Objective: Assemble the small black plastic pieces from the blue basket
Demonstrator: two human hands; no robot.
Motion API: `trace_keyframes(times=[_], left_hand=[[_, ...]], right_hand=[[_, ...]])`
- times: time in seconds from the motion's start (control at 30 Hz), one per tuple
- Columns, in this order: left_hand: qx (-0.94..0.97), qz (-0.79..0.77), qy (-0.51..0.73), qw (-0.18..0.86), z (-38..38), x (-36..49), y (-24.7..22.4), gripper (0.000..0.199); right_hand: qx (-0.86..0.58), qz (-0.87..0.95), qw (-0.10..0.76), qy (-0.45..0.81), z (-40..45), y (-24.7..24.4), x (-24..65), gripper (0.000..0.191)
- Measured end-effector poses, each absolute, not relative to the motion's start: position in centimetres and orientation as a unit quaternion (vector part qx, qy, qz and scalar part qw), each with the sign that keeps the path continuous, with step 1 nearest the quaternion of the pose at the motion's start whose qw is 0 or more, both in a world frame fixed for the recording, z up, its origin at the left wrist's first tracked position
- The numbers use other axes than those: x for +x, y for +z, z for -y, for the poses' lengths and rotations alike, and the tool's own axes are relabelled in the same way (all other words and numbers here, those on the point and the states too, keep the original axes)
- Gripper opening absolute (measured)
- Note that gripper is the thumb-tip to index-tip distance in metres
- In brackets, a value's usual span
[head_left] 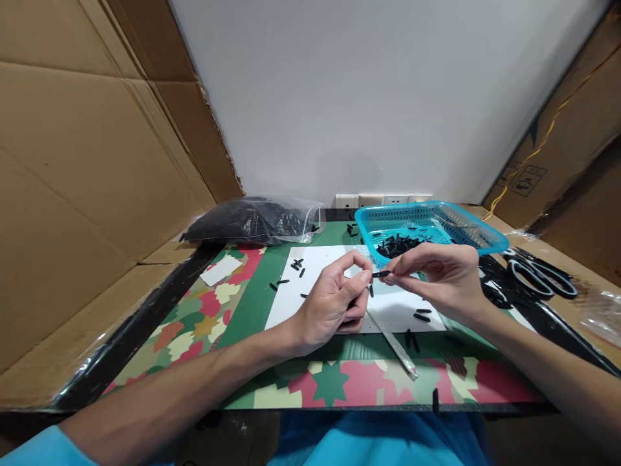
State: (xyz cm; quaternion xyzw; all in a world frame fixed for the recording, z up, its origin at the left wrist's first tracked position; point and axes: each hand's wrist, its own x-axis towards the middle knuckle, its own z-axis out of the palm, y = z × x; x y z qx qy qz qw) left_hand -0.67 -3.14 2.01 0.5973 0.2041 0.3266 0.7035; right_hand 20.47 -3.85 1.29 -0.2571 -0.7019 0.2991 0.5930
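A small black stick-like piece point(381, 274) is stretched level between my two hands, above a white sheet of paper point(286, 310). My left hand point(342, 294) is closed, with thumb and forefinger pinching the piece's left end. Its other fingers curl into the palm, and whether they hold anything more is hidden. From the other side, the thumb and fingertips of my right hand point(436, 278) pinch the right end. Similar black pieces point(297, 264) lie scattered on the paper and mat. Below my hands, a thin pale strip point(395, 346) slants across the paper's front edge.
Behind my right hand stands a blue plastic basket point(490, 243) with a heap of black pieces point(400, 246). A clear bag point(252, 220) of black material lies at the back left. Scissors point(538, 275) rest at right. Cardboard walls point(87, 149) flank the patterned mat point(194, 323).
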Motion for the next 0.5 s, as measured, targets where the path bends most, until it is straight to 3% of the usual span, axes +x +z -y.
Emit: trace_keyframes(times=[0.17, 0.5], left_hand=[[0.605, -0.200, 0.333, 0.695, 3.13, -0.76, 1.76, 0.015], [0.620, -0.218, 0.347, 0.669, 3.25, -0.71, 1.69, 0.018]], right_hand=[[-0.253, 0.718, 0.578, 0.294, 4.00, 1.61, 20.63, 0.030], [-0.260, 0.735, 0.553, 0.293, 3.88, 1.31, 20.81, 0.017]])
